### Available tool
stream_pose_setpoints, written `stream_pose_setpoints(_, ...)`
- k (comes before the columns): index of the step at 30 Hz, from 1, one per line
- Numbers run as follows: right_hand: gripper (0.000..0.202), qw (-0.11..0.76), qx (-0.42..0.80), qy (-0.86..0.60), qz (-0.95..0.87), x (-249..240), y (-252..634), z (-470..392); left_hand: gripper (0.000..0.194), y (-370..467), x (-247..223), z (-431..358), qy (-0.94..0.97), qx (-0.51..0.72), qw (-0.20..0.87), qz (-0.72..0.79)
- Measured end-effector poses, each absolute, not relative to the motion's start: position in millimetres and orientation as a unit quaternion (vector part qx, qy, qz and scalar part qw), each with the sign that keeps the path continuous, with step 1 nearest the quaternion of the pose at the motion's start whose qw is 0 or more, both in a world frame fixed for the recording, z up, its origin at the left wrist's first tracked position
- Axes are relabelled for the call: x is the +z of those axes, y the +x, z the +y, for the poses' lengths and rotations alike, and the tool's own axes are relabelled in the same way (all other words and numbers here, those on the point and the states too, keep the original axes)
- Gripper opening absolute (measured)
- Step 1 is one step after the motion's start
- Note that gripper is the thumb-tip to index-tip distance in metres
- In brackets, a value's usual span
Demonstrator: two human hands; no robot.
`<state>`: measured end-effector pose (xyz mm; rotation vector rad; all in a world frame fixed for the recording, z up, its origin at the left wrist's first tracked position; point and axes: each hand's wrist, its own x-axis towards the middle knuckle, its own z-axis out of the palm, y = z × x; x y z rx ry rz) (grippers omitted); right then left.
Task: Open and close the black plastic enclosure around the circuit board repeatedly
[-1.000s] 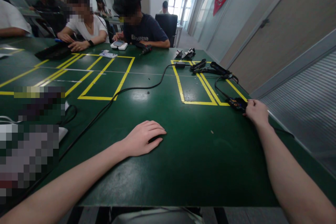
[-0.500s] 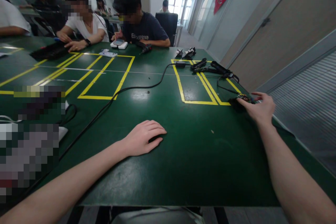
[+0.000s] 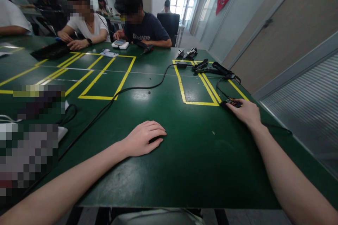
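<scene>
My left hand [image 3: 147, 138] rests on the green table [image 3: 169, 182], palm down, with the thumb apart from the fingers and nothing in it. Over at the right edge of the table, my right hand [image 3: 248, 112] is closed around a small dark device [image 3: 233, 102] with orange and yellow details, partly hidden by the fingers. A black cable runs from this device up to black tool-like parts [image 3: 224, 69] lying across the yellow tape. The device sits beside the lower right corner of the taped rectangles.
A long black cable [image 3: 142, 87] crosses the table from a small black box [image 3: 181, 65] to the lower left. Small black-and-white parts [image 3: 190, 53] stand at the back. People sit opposite, near a black tray [image 3: 50, 50] and a drill [image 3: 147, 49].
My right hand has moved left with the dark device, closer to the yellow tape. My left hand has stayed in place.
</scene>
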<state>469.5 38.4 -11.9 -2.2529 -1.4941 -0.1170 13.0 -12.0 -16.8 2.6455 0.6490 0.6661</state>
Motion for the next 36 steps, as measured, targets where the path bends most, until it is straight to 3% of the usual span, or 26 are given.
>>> stream_pose_setpoints(4,0.032,0.208,0.012,-0.725,-0.656,-16.7,403.4,36.8,0.024,13.0,-16.3,-11.9,0.929,0.237,0.168,0.230)
stream_pose_setpoints(9,0.027,0.227,0.141,-0.386,-0.883,-11.0,317.2,-1.8,0.035,12.7,-13.7,-15.3,0.925,0.266,0.140,0.233)
stream_pose_setpoints(12,0.024,0.221,0.166,-0.298,-0.914,-4.7,295.6,-21.4,0.043,13.7,-13.2,-18.3,0.929,0.272,0.125,0.219)
stream_pose_setpoints(19,0.022,0.218,0.140,-0.294,-0.920,-5.8,296.6,-22.5,0.037,16.8,-14.9,-19.6,0.928,0.248,0.145,0.235)
stream_pose_setpoints(26,0.026,0.269,0.110,-0.298,-0.909,-10.0,299.3,-19.4,0.014,16.2,-14.1,-19.3,0.926,0.245,0.189,0.216)
stream_pose_setpoints(30,0.024,0.297,0.159,-0.302,-0.892,-4.1,301.7,-20.2,0.015,17.4,-13.7,-19.9,0.926,0.225,0.172,0.251)
stream_pose_setpoints(36,0.021,0.237,0.225,-0.296,-0.897,-0.7,300.8,-22.4,0.027,21.0,-12.8,-21.3,0.905,0.225,0.130,0.337)
